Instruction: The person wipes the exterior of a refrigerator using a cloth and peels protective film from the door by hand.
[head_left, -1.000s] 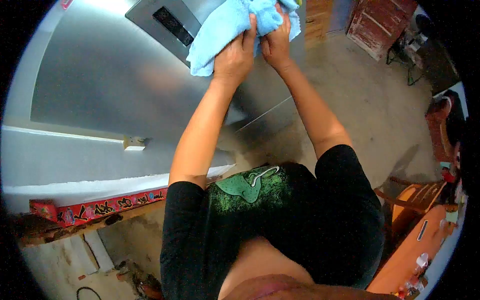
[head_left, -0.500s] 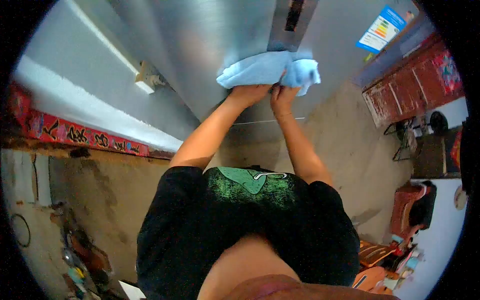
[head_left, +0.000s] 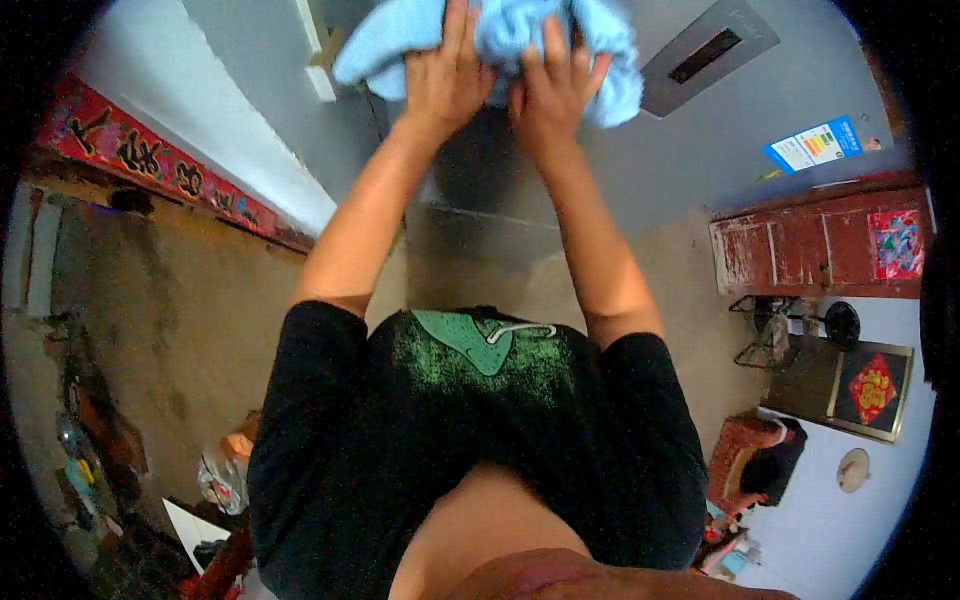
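Observation:
A light blue cloth (head_left: 505, 40) is bunched against a grey metal appliance front (head_left: 640, 160), which looks like a refrigerator door. My left hand (head_left: 445, 88) presses on the cloth's left part, its fingers laid over the folds. My right hand (head_left: 556, 92) holds the right part the same way, with fingers somewhat apart and bent into the fabric. Both hands are side by side, with a small gap between them. The cloth's upper edge runs out of view. To the right of the cloth sits a recessed dark panel (head_left: 705, 55).
A blue and white energy label (head_left: 815, 145) is stuck on the appliance. At left is a pale wall edge with a red lettered banner (head_left: 160, 165). A worn red cabinet (head_left: 800, 245), a black-framed stand (head_left: 775, 330) and a brown chair (head_left: 745, 460) are at right.
Both hands and the cloth have moved up and left across the appliance front. Fingers earlier tucked behind the cloth now lie over it. The view has turned, too.

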